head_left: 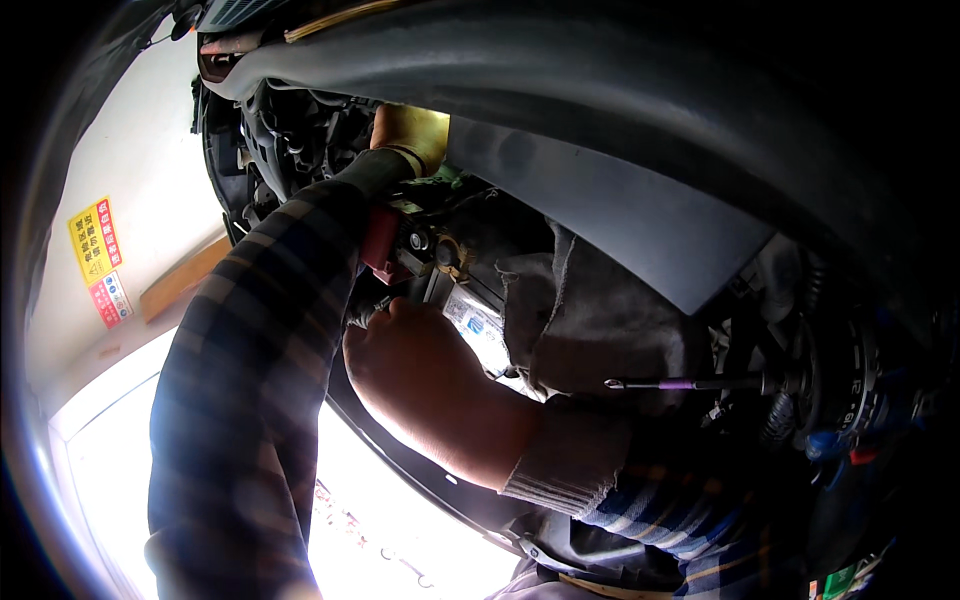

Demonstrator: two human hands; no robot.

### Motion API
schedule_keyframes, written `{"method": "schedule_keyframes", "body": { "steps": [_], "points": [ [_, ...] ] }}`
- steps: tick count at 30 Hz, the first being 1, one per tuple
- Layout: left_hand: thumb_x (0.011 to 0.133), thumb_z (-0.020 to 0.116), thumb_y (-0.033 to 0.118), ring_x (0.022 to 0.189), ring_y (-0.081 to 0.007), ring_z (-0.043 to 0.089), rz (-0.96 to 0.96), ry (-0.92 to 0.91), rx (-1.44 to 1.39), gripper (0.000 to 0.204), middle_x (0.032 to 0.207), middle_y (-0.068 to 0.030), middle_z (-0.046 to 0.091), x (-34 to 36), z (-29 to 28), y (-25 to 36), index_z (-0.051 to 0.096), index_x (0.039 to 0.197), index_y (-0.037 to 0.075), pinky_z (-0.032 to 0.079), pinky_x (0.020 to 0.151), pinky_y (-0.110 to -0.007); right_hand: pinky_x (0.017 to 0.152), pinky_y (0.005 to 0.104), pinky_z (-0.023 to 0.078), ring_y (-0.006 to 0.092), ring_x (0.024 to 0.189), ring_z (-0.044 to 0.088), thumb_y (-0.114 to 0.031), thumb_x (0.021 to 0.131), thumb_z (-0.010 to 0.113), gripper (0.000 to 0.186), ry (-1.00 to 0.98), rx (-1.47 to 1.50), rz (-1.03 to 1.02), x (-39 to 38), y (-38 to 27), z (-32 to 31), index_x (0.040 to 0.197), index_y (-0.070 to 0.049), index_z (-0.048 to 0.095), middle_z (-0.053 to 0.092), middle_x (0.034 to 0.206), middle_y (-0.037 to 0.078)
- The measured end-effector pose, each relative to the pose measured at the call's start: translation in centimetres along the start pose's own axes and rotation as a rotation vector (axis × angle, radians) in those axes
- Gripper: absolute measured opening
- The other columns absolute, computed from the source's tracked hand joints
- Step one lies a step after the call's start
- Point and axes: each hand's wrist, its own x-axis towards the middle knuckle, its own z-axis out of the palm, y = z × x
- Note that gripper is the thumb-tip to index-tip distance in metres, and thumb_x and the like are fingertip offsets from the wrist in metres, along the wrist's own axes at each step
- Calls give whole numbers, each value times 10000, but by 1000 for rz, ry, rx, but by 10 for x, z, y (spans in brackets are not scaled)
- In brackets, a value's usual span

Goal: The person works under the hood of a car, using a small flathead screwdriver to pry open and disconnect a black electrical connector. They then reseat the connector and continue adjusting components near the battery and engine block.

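Observation:
My left arm, in a plaid sleeve, reaches up into a vehicle's engine bay. Only the wrist and back of my left hand [412,132] show, brightly lit; its fingers are hidden among the dark parts beside a grey panel. Lower down, my right hand [415,370] is curled closed, knuckles up, next to a dark ribbed piece [368,309]. What its fingers hold, if anything, is out of sight. Just above it sit a red cover [381,243] and a brass-coloured clamp [452,256], near a box with a white label [478,325].
A thin tool with a purple band [676,384] lies right of my right forearm. Dark grey cloth [595,315] hangs beside the labelled box. The smooth grey panel [610,205] spans the upper right. Warning signs [95,240] are on the left wall.

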Motion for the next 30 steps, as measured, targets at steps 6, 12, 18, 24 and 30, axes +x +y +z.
{"method": "schedule_keyframes", "body": {
  "steps": [6, 12, 18, 24, 30],
  "points": [
    [818, 653, 190, 884, -257, 735, -92, -16, -63, 147, 917, -62, 754, 4, -8, 4, 756, 921, 169, 569, 707, -384, 649, 333, 541, 214, 758, 655, -111, 785, 672, 93, 99, 0, -4, -1, -2, 2, 819, -37, 626, 651, 755, 93],
    [786, 669, 164, 889, -269, 733, -93, 26, -119, 159, 924, -87, 752, 3, -9, 8, 756, 918, 158, 572, 709, -385, 633, 342, 530, 216, 738, 650, -96, 764, 673, 86, 103, 17, -13, -5, 0, -1, 810, -41, 624, 638, 716, 95],
    [700, 722, 142, 879, -283, 729, -128, -37, -147, 173, 902, -92, 749, -4, -12, -1, 760, 869, 145, 575, 691, -390, 625, 345, 525, 219, 732, 649, -90, 764, 669, 82, 71, 46, -16, -3, -5, 1, 815, -40, 629, 638, 715, 92],
    [644, 741, 124, 857, -308, 723, -87, -9, -182, 192, 881, -113, 743, -9, -23, 0, 757, 836, 124, 572, 676, -406, 617, 334, 529, 217, 734, 651, -101, 767, 666, 84, 25, 51, -18, -2, -5, -3, 820, -43, 636, 645, 723, 93],
    [711, 719, 135, 863, -314, 720, -92, 33, -178, 170, 912, -124, 739, -3, -17, 6, 751, 876, 110, 573, 705, -405, 598, 312, 532, 206, 721, 662, -113, 762, 681, 98, 121, -24, 3, -5, -4, 6, 823, -47, 643, 652, 716, 86]
  ]
}}
